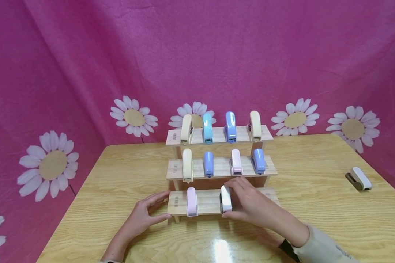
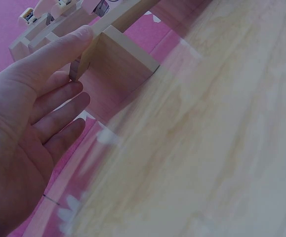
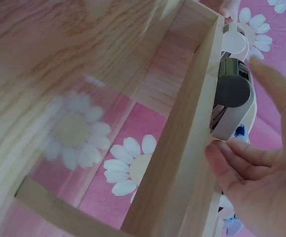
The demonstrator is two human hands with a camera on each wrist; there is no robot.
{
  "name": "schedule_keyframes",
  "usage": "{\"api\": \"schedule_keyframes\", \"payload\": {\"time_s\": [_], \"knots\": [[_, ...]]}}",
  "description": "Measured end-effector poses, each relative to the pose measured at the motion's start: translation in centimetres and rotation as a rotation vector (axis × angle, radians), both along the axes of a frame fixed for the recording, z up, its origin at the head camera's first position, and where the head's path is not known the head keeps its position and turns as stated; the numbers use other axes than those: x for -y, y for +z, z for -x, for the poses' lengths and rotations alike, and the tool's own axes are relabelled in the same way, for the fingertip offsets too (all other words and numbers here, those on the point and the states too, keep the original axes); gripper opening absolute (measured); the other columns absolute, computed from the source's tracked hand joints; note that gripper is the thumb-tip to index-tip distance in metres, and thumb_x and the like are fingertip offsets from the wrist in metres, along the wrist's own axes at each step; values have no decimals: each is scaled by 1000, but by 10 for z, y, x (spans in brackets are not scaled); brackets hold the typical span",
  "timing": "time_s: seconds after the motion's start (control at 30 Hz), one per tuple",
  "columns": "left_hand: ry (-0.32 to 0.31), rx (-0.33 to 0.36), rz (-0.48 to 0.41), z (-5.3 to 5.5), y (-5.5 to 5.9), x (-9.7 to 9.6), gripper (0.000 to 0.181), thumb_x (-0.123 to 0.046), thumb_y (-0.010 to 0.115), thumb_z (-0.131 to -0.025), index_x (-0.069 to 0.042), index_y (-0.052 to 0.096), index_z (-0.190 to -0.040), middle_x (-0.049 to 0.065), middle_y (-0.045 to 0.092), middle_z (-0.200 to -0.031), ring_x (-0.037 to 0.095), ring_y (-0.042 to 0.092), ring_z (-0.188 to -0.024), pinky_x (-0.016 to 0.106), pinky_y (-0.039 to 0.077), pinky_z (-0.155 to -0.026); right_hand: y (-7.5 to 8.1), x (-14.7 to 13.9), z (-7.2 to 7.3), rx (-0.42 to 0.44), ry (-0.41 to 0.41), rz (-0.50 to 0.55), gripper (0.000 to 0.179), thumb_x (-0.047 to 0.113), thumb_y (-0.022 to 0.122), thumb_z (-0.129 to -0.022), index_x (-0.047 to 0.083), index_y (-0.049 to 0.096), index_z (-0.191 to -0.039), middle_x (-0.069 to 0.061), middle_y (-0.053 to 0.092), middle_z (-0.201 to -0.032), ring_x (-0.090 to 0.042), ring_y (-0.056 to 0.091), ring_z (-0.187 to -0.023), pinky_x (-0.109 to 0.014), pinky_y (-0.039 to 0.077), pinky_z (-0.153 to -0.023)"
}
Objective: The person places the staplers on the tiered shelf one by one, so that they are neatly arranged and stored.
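A three-tier wooden rack point(image 1: 206, 201) stands on the table with small staplers on its tiers. My left hand point(image 1: 142, 216) holds the left end of the lowest tier, thumb at the front edge and forefinger at the back; its other fingers point(image 2: 59, 106) stay off the wood. On that same tier my right hand point(image 1: 250, 201) spans a white stapler point(image 1: 226, 199) lengthwise, thumb at its front end and fingertips by its back end. The grey-ended underside of this stapler shows in the right wrist view. A pink stapler point(image 1: 192, 202) sits to its left.
The middle tier bears cream, blue and pink staplers, including a pink one point(image 1: 236, 161). Cream, teal and blue ones, such as the teal stapler point(image 1: 207, 128), line the top tier. Another white stapler point(image 1: 360, 178) lies at the table's right. A pink flowered cloth point(image 1: 197, 54) hangs behind.
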State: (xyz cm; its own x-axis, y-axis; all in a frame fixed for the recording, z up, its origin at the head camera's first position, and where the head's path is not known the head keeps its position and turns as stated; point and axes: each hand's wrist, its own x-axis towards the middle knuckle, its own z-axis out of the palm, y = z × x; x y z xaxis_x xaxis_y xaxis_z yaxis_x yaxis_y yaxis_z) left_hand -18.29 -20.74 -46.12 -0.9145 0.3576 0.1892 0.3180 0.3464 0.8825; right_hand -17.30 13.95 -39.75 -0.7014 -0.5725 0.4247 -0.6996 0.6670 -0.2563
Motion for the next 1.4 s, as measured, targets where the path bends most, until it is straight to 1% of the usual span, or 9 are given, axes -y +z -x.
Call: {"api": "schedule_keyframes", "payload": {"time_s": [0.17, 0.27, 0.4, 0.6, 0.87, 1.1, 1.23, 1.33, 1.4], "knots": [[-6, 9, -3, 0, 0, 0, 67, -23, 81, -80, -6, 54, -139, 17, 55, -142, 35, 55, -128, 36, 50, -109, 3, -6, 0, -84, 42, 64, 73, 49, 82, -73, 3, 57, -123, -5, 61, -118, -15, 56, -109, -33, 60, -92], [-9, 11, -3, 1, 0, 0, 67, -23, 81, -80, -6, 54, -139, 17, 55, -142, 35, 55, -128, 35, 50, -109, 8, -15, 0, -152, 90, 118, 69, 52, 76, -79, 3, 57, -124, -4, 61, -118, -14, 56, -110, -22, 56, -97], [-10, 12, -2, 1, 0, 0, 67, -23, 81, -80, -6, 54, -139, 17, 54, -142, 35, 55, -129, 36, 50, -109, 16, -30, 3, -223, 171, 228, 66, 53, 70, -85, 0, 59, -123, -8, 63, -118, -15, 56, -111, -7, 42, -108], [-10, 13, -8, 1, 0, 1, 67, -23, 81, -80, -6, 54, -139, 18, 54, -143, 35, 55, -128, 36, 49, -109, 22, -58, 17, -327, 255, 387, 65, 49, 68, -87, -10, 62, -114, -17, 64, -108, -10, 57, -106, -4, 44, -104], [-19, 23, -20, 1, 1, 0, 67, -22, 81, -80, -5, 53, -139, 19, 54, -143, 36, 54, -129, 37, 49, -110, 27, -102, 25, -389, 212, 397, 69, 49, 69, -86, -15, 62, -111, -22, 65, -106, -4, 56, -113, -6, 45, -101], [-20, 14, -18, -1, 3, 0, 66, -21, 81, -80, -5, 54, -139, 19, 55, -141, 37, 54, -129, 39, 49, -109, 22, -142, 31, -349, 75, 382, 74, 55, 69, -83, -12, 63, -114, -15, 65, -109, 4, 55, -110, -2, 43, -97], [-16, 14, -7, -1, 2, 0, 67, -22, 81, -80, -5, 53, -139, 18, 55, -141, 36, 55, -128, 38, 49, -109, 18, -171, 30, -248, -37, 358, 65, 22, 89, -71, -6, 61, -122, 4, 62, -120, 9, 52, -114, 1, 41, -91], [-15, 15, -6, 0, 2, 0, 67, -22, 81, -80, -5, 53, -139, 18, 55, -142, 36, 55, -128, 39, 49, -109, 15, -192, 30, -198, -93, 340, 77, -7, 89, -54, -3, 59, -126, 13, 57, -125, 11, 50, -116, 2, 41, -93], [-15, 17, -10, 0, 2, 0, 67, -22, 81, -80, -4, 53, -139, 18, 54, -142, 36, 55, -128, 39, 49, -109, 11, -205, 31, -170, -122, 340, 78, -12, 86, -55, -3, 58, -127, 14, 57, -126, 11, 50, -116, 2, 41, -93]]}}
